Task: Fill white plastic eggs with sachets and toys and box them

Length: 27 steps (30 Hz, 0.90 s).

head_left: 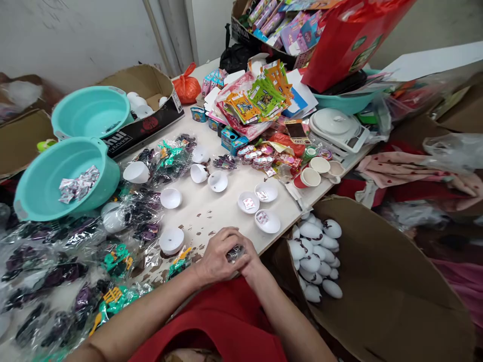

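My left hand (216,259) and my right hand (247,255) are closed together at the table's near edge. Between them shows a small clear plastic packet (236,253), mostly hidden by my fingers; its contents are too small to make out. Ahead on the white table stand several white half-shells, among them an empty-looking half-shell (171,198) and a half-shell (267,221) with a small printed sachet (262,217) in it. Left of my hands lie wrapped plastic toys (116,259) in green, orange and dark purple.
At the right, a large cardboard box (362,281) holds several white plastic eggs (313,244). Turquoise basins (28,188) stand at the left; the nearer one holds sachets (79,185). Behind are paper cups (307,178), a kitchen scale (335,125) and bright snack packets (264,95).
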Each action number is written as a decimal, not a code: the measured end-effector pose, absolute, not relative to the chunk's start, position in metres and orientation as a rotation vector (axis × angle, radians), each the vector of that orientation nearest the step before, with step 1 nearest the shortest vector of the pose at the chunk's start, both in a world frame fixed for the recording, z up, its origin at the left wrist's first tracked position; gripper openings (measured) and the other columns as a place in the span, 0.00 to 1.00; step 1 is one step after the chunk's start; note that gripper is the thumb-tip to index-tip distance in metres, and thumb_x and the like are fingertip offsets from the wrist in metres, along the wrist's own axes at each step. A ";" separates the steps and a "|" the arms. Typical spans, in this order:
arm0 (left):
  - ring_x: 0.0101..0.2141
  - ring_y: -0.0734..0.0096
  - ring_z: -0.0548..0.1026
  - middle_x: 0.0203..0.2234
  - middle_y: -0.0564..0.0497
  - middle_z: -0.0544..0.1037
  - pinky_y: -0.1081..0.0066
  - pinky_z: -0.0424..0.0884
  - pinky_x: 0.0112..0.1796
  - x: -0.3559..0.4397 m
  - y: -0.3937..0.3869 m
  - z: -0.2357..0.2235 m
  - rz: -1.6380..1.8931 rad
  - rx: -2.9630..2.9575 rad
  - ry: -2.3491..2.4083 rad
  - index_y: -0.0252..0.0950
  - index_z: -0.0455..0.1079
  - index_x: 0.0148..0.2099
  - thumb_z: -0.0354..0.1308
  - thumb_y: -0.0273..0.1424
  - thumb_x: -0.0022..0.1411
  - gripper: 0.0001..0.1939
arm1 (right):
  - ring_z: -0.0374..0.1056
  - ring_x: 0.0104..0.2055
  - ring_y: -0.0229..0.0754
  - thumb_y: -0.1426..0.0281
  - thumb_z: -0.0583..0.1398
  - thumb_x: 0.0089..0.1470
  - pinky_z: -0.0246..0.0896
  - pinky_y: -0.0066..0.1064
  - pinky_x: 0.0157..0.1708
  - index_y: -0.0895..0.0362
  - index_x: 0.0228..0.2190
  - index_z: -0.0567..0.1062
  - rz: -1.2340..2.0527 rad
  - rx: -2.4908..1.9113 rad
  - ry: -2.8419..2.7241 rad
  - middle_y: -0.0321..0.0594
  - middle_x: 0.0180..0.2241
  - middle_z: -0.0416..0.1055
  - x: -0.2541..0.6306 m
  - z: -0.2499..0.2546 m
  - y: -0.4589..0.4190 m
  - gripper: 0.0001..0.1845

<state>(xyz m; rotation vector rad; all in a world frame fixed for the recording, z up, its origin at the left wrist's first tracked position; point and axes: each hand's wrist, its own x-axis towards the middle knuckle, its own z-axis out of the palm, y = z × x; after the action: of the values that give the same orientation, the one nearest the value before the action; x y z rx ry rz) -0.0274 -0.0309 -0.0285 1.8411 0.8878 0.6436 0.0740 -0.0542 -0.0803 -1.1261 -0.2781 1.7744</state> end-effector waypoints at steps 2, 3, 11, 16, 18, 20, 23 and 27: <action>0.37 0.65 0.73 0.32 0.47 0.75 0.64 0.69 0.43 -0.026 -0.023 -0.033 0.699 1.717 0.985 0.37 0.70 0.33 0.58 0.35 0.58 0.07 | 0.70 0.39 0.50 0.46 0.60 0.46 0.67 0.42 0.42 0.57 0.34 0.73 1.691 -1.266 -0.288 0.41 0.32 0.71 0.087 -0.078 -0.061 0.26; 0.33 0.68 0.72 0.28 0.50 0.73 0.67 0.69 0.39 -0.026 -0.018 -0.036 0.729 1.609 1.098 0.37 0.68 0.31 0.57 0.35 0.58 0.08 | 0.69 0.43 0.51 0.45 0.59 0.47 0.65 0.44 0.45 0.57 0.40 0.72 1.538 -1.416 -0.327 0.43 0.37 0.71 0.097 -0.079 -0.064 0.29; 0.22 0.77 0.65 0.22 0.59 0.67 0.77 0.62 0.25 -0.034 0.016 -0.082 0.936 0.832 1.368 0.38 0.58 0.33 0.64 0.35 0.49 0.16 | 0.47 0.63 0.64 0.53 0.72 0.27 0.43 0.53 0.60 0.63 0.59 0.54 0.506 -2.172 -0.961 0.62 0.60 0.51 0.192 -0.146 -0.052 0.62; 0.21 0.77 0.66 0.21 0.59 0.67 0.77 0.62 0.24 -0.026 0.012 -0.070 0.918 0.751 1.330 0.39 0.58 0.35 0.63 0.34 0.49 0.16 | 0.63 0.50 0.57 0.56 0.69 0.31 0.59 0.47 0.51 0.62 0.50 0.64 0.602 -2.153 -0.971 0.52 0.47 0.64 0.178 -0.156 -0.067 0.45; 0.23 0.76 0.67 0.24 0.58 0.68 0.76 0.63 0.27 -0.020 0.005 -0.062 0.919 0.873 1.297 0.38 0.59 0.35 0.62 0.35 0.52 0.14 | 0.65 0.47 0.55 0.59 0.69 0.32 0.62 0.46 0.49 0.59 0.49 0.65 0.708 -2.061 -1.128 0.48 0.45 0.64 0.157 -0.140 -0.079 0.42; 0.26 0.75 0.67 0.26 0.57 0.68 0.75 0.64 0.30 -0.014 -0.005 -0.058 0.892 1.114 1.261 0.38 0.60 0.35 0.61 0.35 0.54 0.12 | 0.66 0.46 0.52 0.63 0.69 0.32 0.64 0.44 0.48 0.57 0.48 0.64 0.865 -1.933 -1.262 0.45 0.44 0.64 0.136 -0.119 -0.087 0.39; 0.29 0.73 0.66 0.26 0.54 0.68 0.72 0.65 0.33 -0.009 -0.017 -0.064 0.840 1.589 1.144 0.37 0.62 0.33 0.56 0.33 0.58 0.06 | 0.67 0.47 0.52 0.68 0.68 0.33 0.66 0.42 0.46 0.55 0.50 0.63 0.987 -1.822 -1.325 0.44 0.45 0.65 0.116 -0.094 -0.086 0.39; 0.36 0.65 0.67 0.31 0.47 0.71 0.63 0.65 0.40 -0.015 -0.026 -0.065 0.913 1.988 0.979 0.37 0.62 0.30 0.55 0.36 0.60 0.10 | 0.66 0.47 0.51 0.72 0.64 0.39 0.65 0.43 0.47 0.55 0.49 0.64 0.986 -1.658 -1.429 0.46 0.45 0.64 0.108 -0.084 -0.071 0.32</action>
<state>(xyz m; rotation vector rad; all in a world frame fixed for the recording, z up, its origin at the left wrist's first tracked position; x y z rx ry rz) -0.0149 -0.0262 -0.0653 1.9881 0.9790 0.9135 0.1082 -0.0707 -0.0838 -1.6581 -1.4293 0.9863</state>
